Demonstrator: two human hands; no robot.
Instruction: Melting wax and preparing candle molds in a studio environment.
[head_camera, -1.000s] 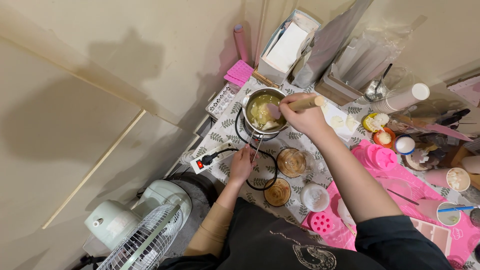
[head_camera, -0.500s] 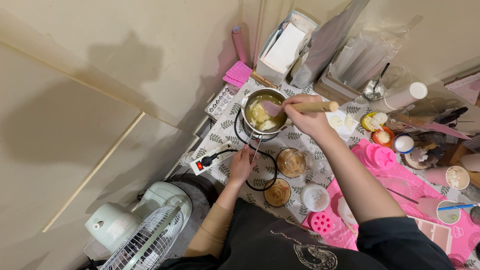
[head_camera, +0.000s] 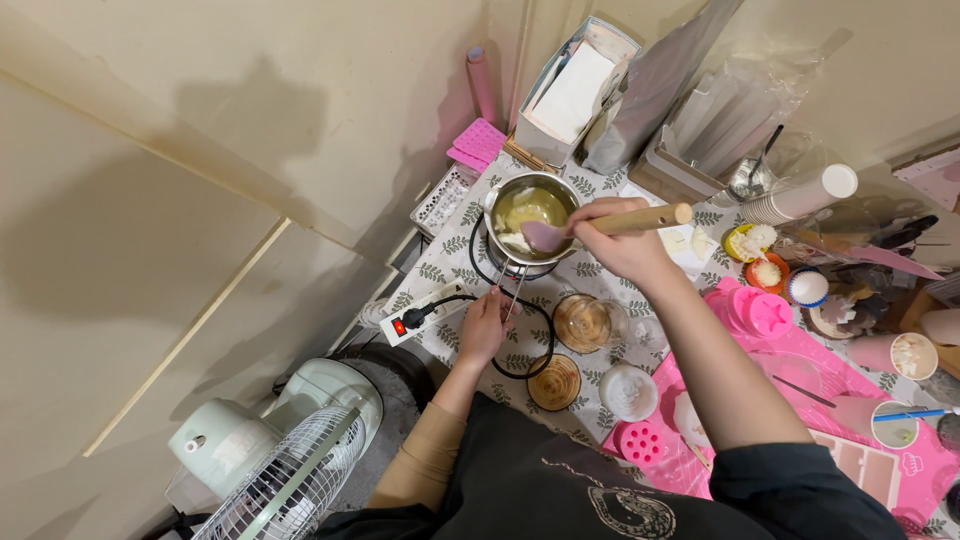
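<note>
The right hand (head_camera: 618, 243) is closed around the wooden handle of a pink silicone spatula (head_camera: 600, 224), whose blade rests at the near rim of a small steel pot (head_camera: 530, 215) with yellow melted liquid. The left hand (head_camera: 484, 325) grips the pot's thin metal handle (head_camera: 512, 290), beside a white power strip (head_camera: 425, 314).

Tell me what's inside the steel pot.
The pot holds yellowish liquid with pale soft lumps near its front. The pink head of the spatula, gripped by the right hand, sits over that edge and hides what lies beneath it. The bottom cannot be seen.
</note>
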